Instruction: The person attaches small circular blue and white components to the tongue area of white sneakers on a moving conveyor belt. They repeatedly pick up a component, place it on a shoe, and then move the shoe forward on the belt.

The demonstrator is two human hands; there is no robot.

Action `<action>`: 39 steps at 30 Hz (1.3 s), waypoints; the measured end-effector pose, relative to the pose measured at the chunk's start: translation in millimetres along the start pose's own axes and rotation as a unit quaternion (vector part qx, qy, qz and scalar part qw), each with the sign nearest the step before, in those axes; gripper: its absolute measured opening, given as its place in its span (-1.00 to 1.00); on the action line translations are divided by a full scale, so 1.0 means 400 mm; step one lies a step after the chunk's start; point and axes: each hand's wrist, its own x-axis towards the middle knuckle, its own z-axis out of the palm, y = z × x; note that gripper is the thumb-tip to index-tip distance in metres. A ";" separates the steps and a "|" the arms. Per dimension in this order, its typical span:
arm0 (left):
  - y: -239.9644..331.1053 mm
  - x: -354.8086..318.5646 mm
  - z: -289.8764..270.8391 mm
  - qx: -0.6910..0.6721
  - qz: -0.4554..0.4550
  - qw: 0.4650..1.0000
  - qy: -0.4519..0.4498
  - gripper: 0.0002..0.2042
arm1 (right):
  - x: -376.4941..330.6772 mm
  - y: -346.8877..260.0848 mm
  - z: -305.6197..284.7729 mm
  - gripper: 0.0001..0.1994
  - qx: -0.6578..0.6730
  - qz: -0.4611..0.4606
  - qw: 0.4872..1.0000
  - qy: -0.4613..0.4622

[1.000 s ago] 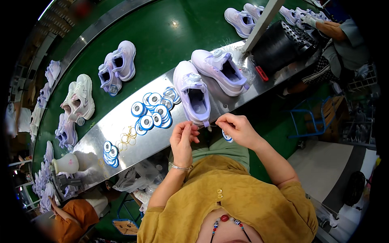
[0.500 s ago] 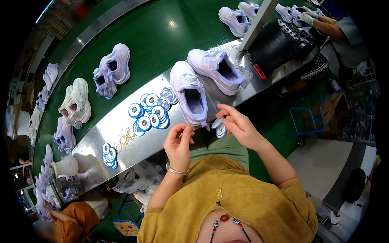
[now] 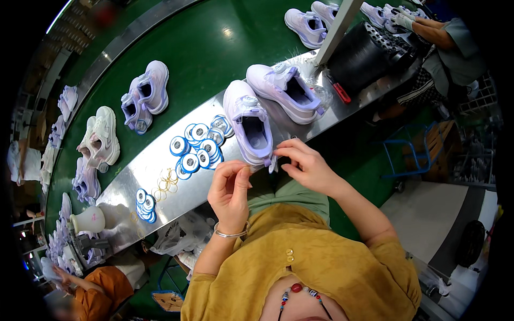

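A pair of pale lavender sneakers stands at the near edge of the metal ledge, toes away from me: the left shoe [image 3: 248, 120] and the right shoe [image 3: 286, 93]. Just left of the left shoe's heel, my left hand [image 3: 230, 190] is closed in a pinch; whatever sits between its fingertips is too small to make out. My right hand [image 3: 306, 167] reaches in from the other side, its fingertips against a small hang tag [image 3: 273, 163] seen nearly edge-on beside the heel tab. A loose pile of round blue-and-white tags [image 3: 201, 150] lies left of the shoes.
Yellow elastic loops [image 3: 166, 182] and a smaller tag stack [image 3: 144, 206] lie farther left, before a cream-coloured lamp-like fixture [image 3: 88, 220]. More sneakers [image 3: 151, 88] stand on the green belt [image 3: 209, 48]. Red-handled cutters [image 3: 341, 93] lie by a black drum [image 3: 358, 59]. Co-workers sit at both ends.
My right hand has moved left to the heel of the left shoe, and the tags dangling below it have shifted there too. My left hand has drawn slightly left. Shoes on the belt have slid slightly left.
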 end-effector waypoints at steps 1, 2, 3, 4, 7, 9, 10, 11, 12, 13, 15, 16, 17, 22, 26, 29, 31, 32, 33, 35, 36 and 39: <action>0.005 0.003 -0.001 0.006 0.006 1.000 -0.002 -0.95 | 0.004 0.006 0.005 -0.73 -0.011 -0.010 1.000 -0.003; 0.008 0.007 0.001 0.003 0.010 1.000 -0.003 -0.95 | 0.009 0.015 0.008 -0.73 -0.022 -0.019 1.000 -0.005; 0.009 0.011 0.001 0.001 0.014 1.000 -0.004 -0.95 | 0.013 0.025 0.014 -0.74 -0.031 -0.029 0.999 -0.007; 0.011 0.015 0.001 -0.001 0.017 1.000 -0.006 -0.95 | 0.016 0.031 0.021 -0.78 -0.018 -0.019 1.000 -0.010; 0.018 0.020 0.000 0.003 0.014 1.000 -0.008 -0.95 | 0.021 0.026 0.018 -0.85 0.003 -0.015 1.000 -0.026; 0.017 0.020 -0.001 0.035 0.038 0.998 0.017 -0.95 | 0.020 0.017 0.005 -0.87 0.056 0.015 0.997 -0.045; 0.016 0.021 0.001 0.051 0.050 0.997 0.029 -0.94 | 0.020 0.012 -0.004 -0.87 0.082 0.030 0.995 -0.054; 0.013 0.022 0.004 0.090 0.081 0.993 0.014 -0.93 | 0.017 0.004 -0.012 -0.88 0.082 0.018 0.995 -0.052; 0.008 0.021 0.008 0.127 0.112 0.986 -0.001 -0.92 | 0.012 -0.006 -0.019 -0.88 0.081 0.005 0.995 -0.050; 0.008 0.021 0.015 0.164 0.144 0.976 -0.016 -0.91 | 0.009 -0.015 -0.025 -0.89 0.079 -0.007 0.996 -0.048; 0.012 0.024 0.030 0.190 0.146 0.970 -0.041 -0.90 | 0.016 -0.027 -0.035 -0.89 0.009 -0.064 0.998 -0.013; 0.003 0.034 0.033 0.210 0.169 0.961 -0.061 -0.91 | 0.020 -0.031 -0.038 -0.88 -0.027 -0.092 0.995 0.004; -0.006 0.045 0.037 0.230 0.192 0.951 -0.081 -0.92 | 0.023 -0.034 -0.038 -0.88 -0.079 -0.123 0.988 0.039; -0.034 0.056 0.050 0.165 0.098 0.978 -0.083 -0.92 | 0.041 -0.048 -0.032 -0.87 -0.198 -0.201 0.949 0.143; -0.047 0.063 0.045 0.063 -0.017 0.996 -0.063 -0.90 | 0.062 -0.053 -0.037 -0.90 0.017 -0.099 0.989 0.110; -0.047 0.085 0.039 0.053 -0.018 0.994 -0.091 -0.82 | 0.079 -0.046 -0.044 -0.93 0.126 -0.038 0.989 0.072; -0.048 0.093 0.031 0.083 0.010 0.989 -0.122 -0.79 | 0.087 -0.037 -0.043 -0.93 0.134 -0.044 0.989 0.049; -0.050 0.096 0.027 0.095 0.013 0.987 -0.127 -0.77 | 0.092 -0.037 -0.047 -0.93 0.125 -0.047 0.990 0.046; -0.055 0.099 0.021 0.106 0.017 0.985 -0.133 -0.75 | 0.098 -0.038 -0.052 -0.93 0.115 -0.050 0.991 0.042; -0.061 0.104 0.017 0.115 0.024 0.983 -0.139 -0.72 | 0.108 -0.038 -0.059 -0.93 0.098 -0.058 0.993 0.030; -0.062 0.108 0.018 0.112 0.029 0.984 -0.139 -0.70 | 0.111 -0.037 -0.063 -0.92 0.090 -0.063 0.994 0.021; -0.059 0.114 0.021 0.101 0.018 0.985 -0.140 -0.65 | 0.122 -0.036 -0.076 -0.91 0.049 -0.075 0.996 -0.009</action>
